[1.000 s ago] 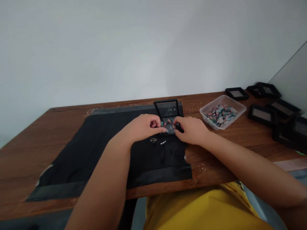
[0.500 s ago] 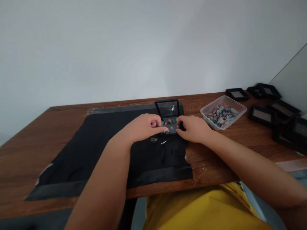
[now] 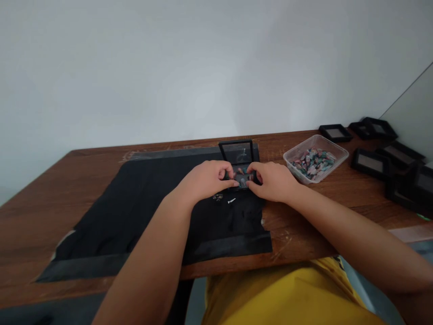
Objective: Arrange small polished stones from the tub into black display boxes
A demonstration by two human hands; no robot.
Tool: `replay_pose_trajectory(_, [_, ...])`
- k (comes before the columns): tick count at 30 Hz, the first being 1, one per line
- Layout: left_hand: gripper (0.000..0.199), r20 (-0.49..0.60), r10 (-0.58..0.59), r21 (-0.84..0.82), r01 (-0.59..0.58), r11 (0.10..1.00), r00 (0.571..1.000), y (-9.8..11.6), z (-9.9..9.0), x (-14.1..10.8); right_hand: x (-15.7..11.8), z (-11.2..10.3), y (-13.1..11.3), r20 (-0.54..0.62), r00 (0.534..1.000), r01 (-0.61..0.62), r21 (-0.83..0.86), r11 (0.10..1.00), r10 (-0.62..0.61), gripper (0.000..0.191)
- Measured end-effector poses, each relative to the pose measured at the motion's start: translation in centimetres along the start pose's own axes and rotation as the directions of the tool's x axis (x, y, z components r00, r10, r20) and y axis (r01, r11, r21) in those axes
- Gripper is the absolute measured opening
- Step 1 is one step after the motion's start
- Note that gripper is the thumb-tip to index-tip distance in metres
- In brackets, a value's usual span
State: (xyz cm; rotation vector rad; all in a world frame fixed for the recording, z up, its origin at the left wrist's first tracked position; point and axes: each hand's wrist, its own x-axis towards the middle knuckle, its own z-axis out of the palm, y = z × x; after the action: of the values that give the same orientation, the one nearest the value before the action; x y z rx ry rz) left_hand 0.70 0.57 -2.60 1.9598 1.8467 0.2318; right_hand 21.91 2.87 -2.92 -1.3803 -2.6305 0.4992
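Observation:
A small black case (image 3: 237, 143) stands on the black cloth (image 3: 135, 194) with its clear-windowed lid raised. Several small pink, teal and clear pieces (image 3: 242, 182) lie in its lower half. My left hand (image 3: 211, 178) is at the case's left side, thumb and fingers curled towards the pieces. At the right side, my right hand (image 3: 269, 180) has its thumb and forefinger bent over the case. Whatever either hand pinches is too small to make out. In front of the case lie a small white piece (image 3: 232, 201) and a small patterned piece (image 3: 217, 197).
A clear plastic tub (image 3: 340, 155) of similar pieces sits right of my right hand. Several black cases (image 3: 371, 163) are spread and stacked at the far right of the wooden table (image 3: 40, 198). A pale wall (image 3: 169, 72) rises behind.
My left hand has shifted slightly right over the case. My right thumb and forefinger have moved slightly left, further over the pieces.

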Motion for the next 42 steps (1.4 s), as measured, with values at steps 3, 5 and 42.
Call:
replay_pose_trajectory(3, [0.020, -0.011, 0.001, 0.001, -0.001, 1.000, 1.000, 0.0, 0.1, 0.0, 0.0, 0.0, -0.1, -0.013, 1.000, 0.025, -0.002, 1.000, -0.025, 0.030])
replay_pose_trajectory(5, [0.020, -0.018, 0.009, -0.004, -0.009, 1.000, 1.000, -0.1, 0.2, 0.0, 0.0, 0.1, -0.1, -0.006, 0.998, 0.055, 0.003, 0.998, -0.055, 0.030])
replay_pose_trajectory(42, [0.017, -0.031, 0.040, -0.012, -0.040, 0.999, 0.999, -0.1, 0.3, -0.3, 0.2, 1.1, -0.2, 0.021, 0.993, 0.118, -0.016, 0.993, -0.117, 0.028])
